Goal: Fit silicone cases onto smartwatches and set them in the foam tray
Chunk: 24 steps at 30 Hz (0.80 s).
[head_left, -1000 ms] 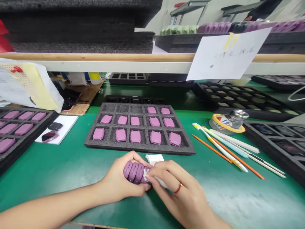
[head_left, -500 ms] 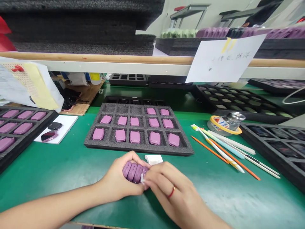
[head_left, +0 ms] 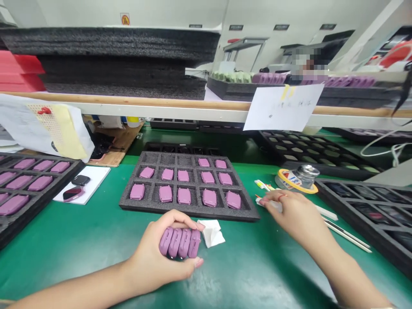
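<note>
We find open green bench mat in front of the dark grey foam tray of purple cases, broken only by our left hand, closed round a row of four purple plastic cases, and a crumpled white wipe just beside them. On the left a lane runs between that tray and the black foam tray at the edge, narrowed further back by a white paper pad. On the right, our right hand lies over a fan of thin sticks, with a yellow tape roll behind and another black compartment tray closing that side. Overhead, the wood-edged shelf and its hanging white sheet limit height at the back.
</note>
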Each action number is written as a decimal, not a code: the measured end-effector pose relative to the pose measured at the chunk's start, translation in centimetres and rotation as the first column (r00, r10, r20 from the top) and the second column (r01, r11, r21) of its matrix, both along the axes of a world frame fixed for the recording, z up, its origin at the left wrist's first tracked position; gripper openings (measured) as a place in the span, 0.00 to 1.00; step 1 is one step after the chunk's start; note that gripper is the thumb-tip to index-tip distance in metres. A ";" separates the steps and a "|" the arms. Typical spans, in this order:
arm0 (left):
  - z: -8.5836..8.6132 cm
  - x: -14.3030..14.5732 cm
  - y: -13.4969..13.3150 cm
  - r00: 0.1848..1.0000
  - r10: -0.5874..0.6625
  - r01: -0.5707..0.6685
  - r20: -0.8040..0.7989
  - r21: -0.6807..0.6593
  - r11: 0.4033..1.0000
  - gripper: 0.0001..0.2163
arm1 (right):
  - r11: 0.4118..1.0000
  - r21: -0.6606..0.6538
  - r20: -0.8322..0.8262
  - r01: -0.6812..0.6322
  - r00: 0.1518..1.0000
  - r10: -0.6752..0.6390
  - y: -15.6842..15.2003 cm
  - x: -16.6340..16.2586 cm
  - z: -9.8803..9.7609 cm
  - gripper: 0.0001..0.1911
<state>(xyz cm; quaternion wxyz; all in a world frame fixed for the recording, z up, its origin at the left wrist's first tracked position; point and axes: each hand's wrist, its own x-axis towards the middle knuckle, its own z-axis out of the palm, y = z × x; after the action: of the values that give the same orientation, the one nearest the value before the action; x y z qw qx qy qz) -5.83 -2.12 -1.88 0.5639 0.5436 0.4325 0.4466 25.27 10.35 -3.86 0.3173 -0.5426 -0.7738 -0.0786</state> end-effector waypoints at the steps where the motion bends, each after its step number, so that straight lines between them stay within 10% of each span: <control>1: 0.0 -0.1 -0.1 1.000 0.005 -0.005 -0.005 0.004 1.000 0.18 | 0.999 0.033 -0.002 -0.020 1.000 0.021 -0.4 -0.6 0.0 0.18; 4: -0.1 -0.2 -0.2 1.000 0.026 -0.026 0.005 0.003 1.000 0.18 | 0.969 0.094 -0.005 -0.230 0.973 0.231 -3.7 -4.5 0.1 0.10; 7: -0.1 -0.3 -0.3 0.998 0.050 -0.050 0.034 -0.005 0.999 0.18 | 0.785 -0.241 -0.005 -0.570 0.810 0.587 -6.6 -8.0 -0.1 0.09; 14: 0.4 -0.3 -0.1 0.997 0.074 -0.075 0.031 0.006 0.997 0.17 | 0.800 0.014 -0.341 -0.599 0.750 0.567 -7.8 -10.4 3.4 0.05; 18: 0.4 -0.3 0.0 0.995 0.096 -0.096 -0.004 0.040 0.995 0.18 | 0.707 0.137 -0.301 -0.694 0.651 0.697 -9.1 -12.7 4.5 0.07; 24: 0.6 -0.3 -0.5 0.995 0.073 -0.072 -0.061 0.009 0.997 0.26 | 0.772 0.185 -0.226 -0.608 0.738 0.635 -7.2 -13.0 3.9 0.08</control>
<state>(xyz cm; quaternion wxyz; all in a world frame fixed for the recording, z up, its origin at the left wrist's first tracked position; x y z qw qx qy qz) -6.18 -2.57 -1.26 0.5318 0.5430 0.4676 0.4513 12.27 3.15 0.05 0.4561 -0.2421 -0.8535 0.0698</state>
